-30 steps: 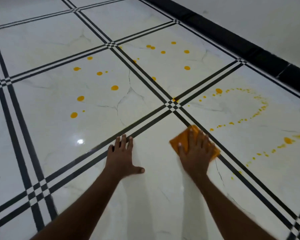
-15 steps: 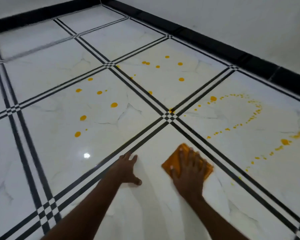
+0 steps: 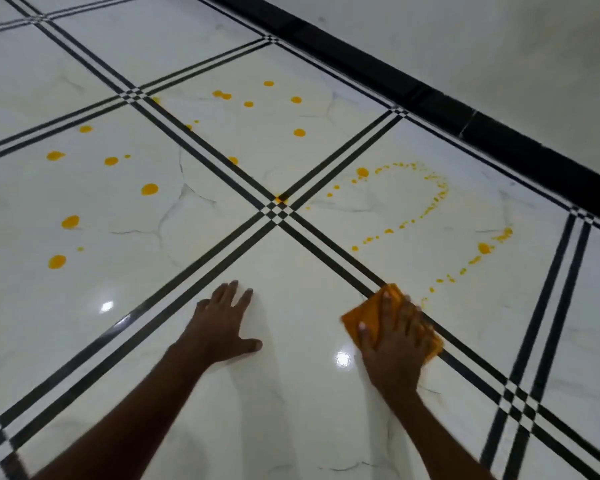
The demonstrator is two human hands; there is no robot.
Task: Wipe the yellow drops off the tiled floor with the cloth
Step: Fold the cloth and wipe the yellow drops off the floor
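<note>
My right hand (image 3: 394, 344) lies flat on a folded orange cloth (image 3: 364, 318) and presses it to the white tiled floor (image 3: 291, 393), on the black double grout line. My left hand (image 3: 220, 323) rests palm down on the tile, fingers spread, holding nothing. Several yellow drops (image 3: 149, 189) dot the left tile. More yellow drops (image 3: 299, 132) sit on the far middle tile. A curved trail of small drops (image 3: 433, 202) crosses the right tile and ends just beyond the cloth.
Black double grout lines (image 3: 222, 161) cross the floor in a grid. A black skirting band (image 3: 440, 105) runs along the white wall at the upper right. Ceiling light glints on the tile near both hands.
My right hand has slid the cloth right and forward onto the grout line, nearer the drop trail. The camera tilted down and shifted right. My left hand stays planted.
</note>
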